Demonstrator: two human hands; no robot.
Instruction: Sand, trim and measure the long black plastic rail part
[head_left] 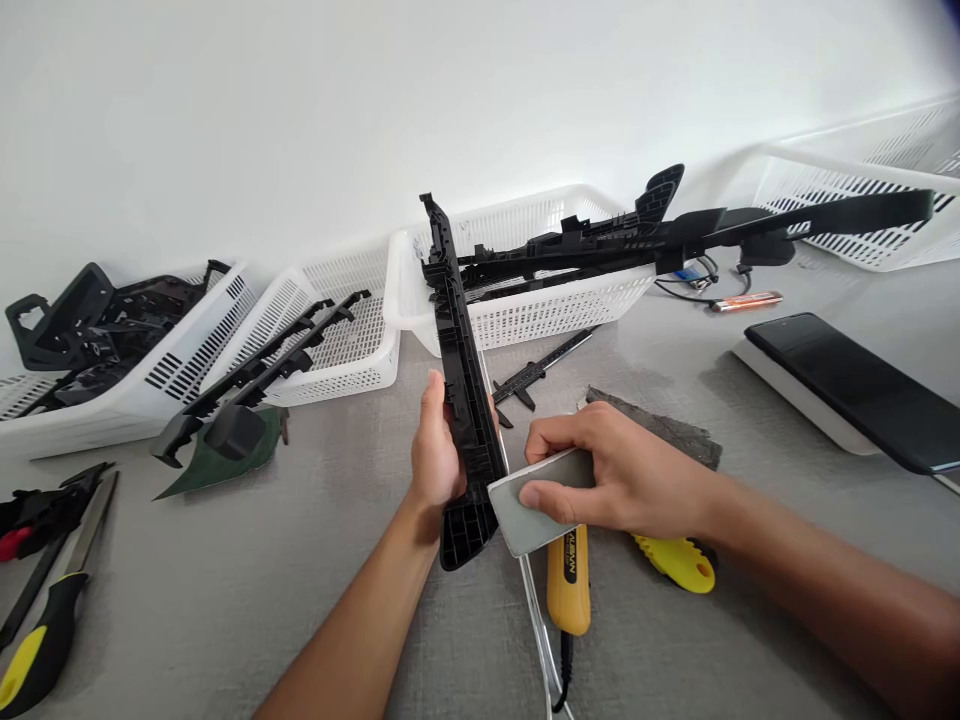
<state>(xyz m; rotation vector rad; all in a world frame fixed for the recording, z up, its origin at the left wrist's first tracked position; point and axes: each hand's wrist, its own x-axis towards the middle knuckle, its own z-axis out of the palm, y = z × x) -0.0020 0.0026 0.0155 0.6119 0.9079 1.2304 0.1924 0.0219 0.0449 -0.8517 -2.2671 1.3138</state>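
Note:
My left hand [439, 450] is closed around a long black plastic trim piece [469, 400], held upright at a slight tilt with its ribbed side showing. A flat grey sanding pad [525, 505] is pinched between the thumb and fingers of my right hand [600, 470]. The pad's left edge meets the trim piece's right edge near its wide lower end. Below the pad lies a yellow-handled corded tool [568, 585], its upper part hidden. Beside it is a yellow toothed-edge handle [679, 563], partly covered by my right forearm.
White baskets [555, 318] along the wall hold black plastic parts [585, 245]. A caliper [536, 378], a torn dark sheet [667, 425], a green sheet [225, 465] and an orange pen-like item [746, 302] lie around. A phone [855, 380] rests at right, files [64, 600] at left.

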